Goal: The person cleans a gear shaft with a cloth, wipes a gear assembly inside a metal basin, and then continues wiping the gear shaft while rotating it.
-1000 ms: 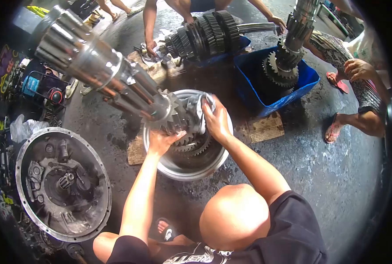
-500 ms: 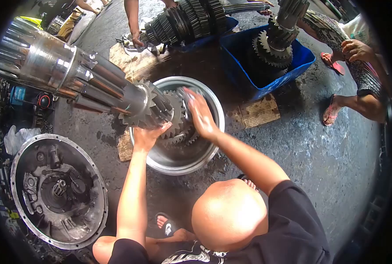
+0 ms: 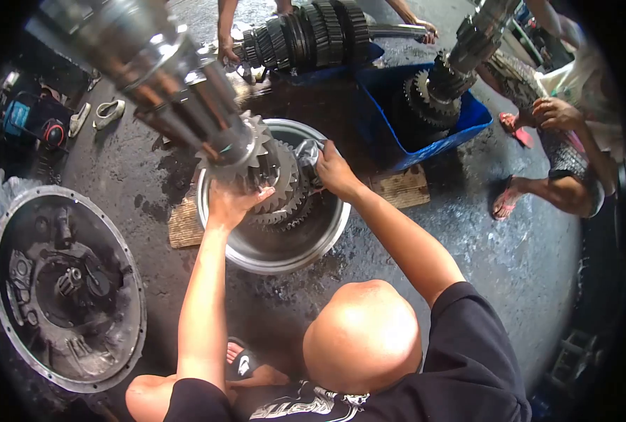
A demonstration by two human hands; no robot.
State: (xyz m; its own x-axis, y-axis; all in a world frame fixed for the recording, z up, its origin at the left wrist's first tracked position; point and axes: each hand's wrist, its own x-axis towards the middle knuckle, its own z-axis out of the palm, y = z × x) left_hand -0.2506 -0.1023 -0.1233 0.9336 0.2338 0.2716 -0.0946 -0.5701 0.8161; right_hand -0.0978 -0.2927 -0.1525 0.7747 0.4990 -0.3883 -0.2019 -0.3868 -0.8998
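The basin (image 3: 306, 264) stands on the floor (image 3: 468, 239); in it stands the shaft (image 3: 218, 119), with its gears (image 3: 286, 186) down inside the basin and its long part rising above the basin toward the upper left; whether it is upright or tilted, I cannot tell. The left hand (image 3: 235, 204) is curled around the shaft above the near left part of the basin, just under a toothed ring, with the thumb laid across the metal; its other fingers are partly hidden. The right hand (image 3: 335, 172) is at the right side of the basin, pinching a grey rag (image 3: 307, 151) against the gears.

The step in hand seems to be the wiping of the gears; in my judgement, the next move calls for a firm left hand, so that the shaft does not tip, and for the right hand to press the rag between the teeth.

Left of the basin lies a housing (image 3: 74, 344); beyond the basin, to the right, is a blue tub (image 3: 432, 153) with another shaft; farther beyond the basin, another person's hand (image 3: 228, 49) touches a gear stack (image 3: 306, 39).
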